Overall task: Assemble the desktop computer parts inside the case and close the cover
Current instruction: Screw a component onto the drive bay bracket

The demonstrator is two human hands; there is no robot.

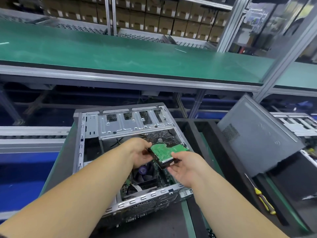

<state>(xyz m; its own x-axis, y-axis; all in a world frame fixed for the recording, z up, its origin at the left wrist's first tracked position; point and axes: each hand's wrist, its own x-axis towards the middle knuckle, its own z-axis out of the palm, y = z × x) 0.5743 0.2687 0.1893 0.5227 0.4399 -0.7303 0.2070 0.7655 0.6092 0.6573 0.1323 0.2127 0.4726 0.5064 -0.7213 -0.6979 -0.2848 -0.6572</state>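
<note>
I hold the drive (167,152) over the open case (120,160), green board up, tilted. My left hand (139,152) grips its far left end, fingers curled round the edge; my right hand (184,166) pinches its near right corner. Below it sits the fan (145,172). The cover (255,138) leans to the right, apart from the case, and a screwdriver (262,198) lies near it.

The hard drive (167,152) shows a green circuit board on black. The computer case (120,127) is silver-grey; its side panel (257,134) grey. The screwdriver (264,201) is yellow and black.
</note>
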